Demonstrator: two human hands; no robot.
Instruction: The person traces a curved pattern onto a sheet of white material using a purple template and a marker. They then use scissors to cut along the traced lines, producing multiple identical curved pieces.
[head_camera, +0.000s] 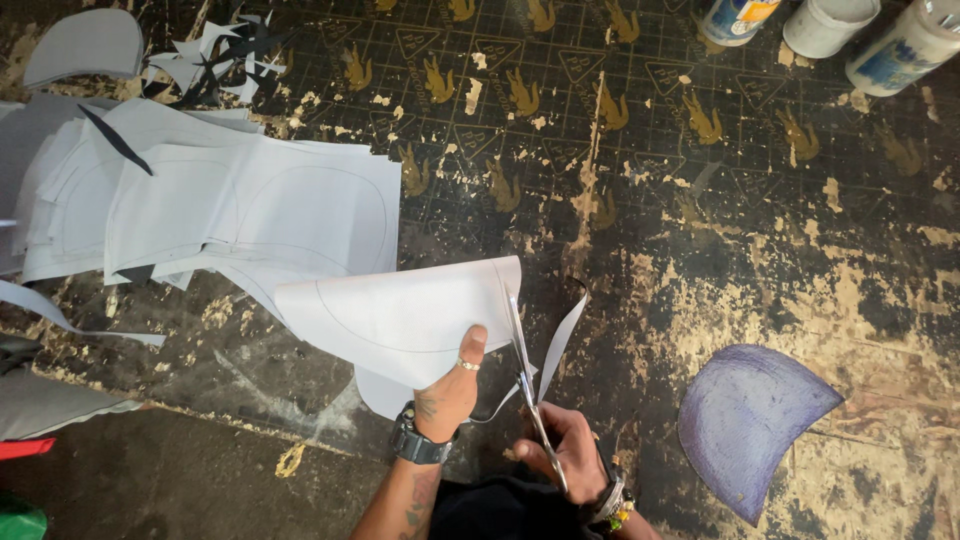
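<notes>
Head view, looking down on a worn, dark patterned work surface (700, 200) with flaking patches.

Left hand (447, 395): closed in a pinch on the near edge of a grey sheet (400, 315), thumb on top and the other fingers hidden beneath; the sheet is held lifted off the surface and tilted, apparently so that the pencilled curve drawn on it faces upward and can be followed; a ring is worn on the thumb and a dark watch (415, 443) on the wrist.

Right hand (570, 452): fingers curled through the handles of a pair of scissors (525, 375); blades point away from the body and lie along the right edge of the held sheet, only slightly parted, as far as can be told; a narrow offcut strip (560, 335) curls away to the right of the blades, still attached at its lower end as far as can be judged; beaded bands are worn on this wrist.

Surroundings: a stack of uncut grey sheets (200, 210) with similar drawn outlines lies to the left, within reach of the left hand; small trimmings (215, 55) are piled beyond it; a finished curved purple piece (750, 420) lies alone to the right, well apart from the stack; three pots (830, 25) stand at the far right edge.
</notes>
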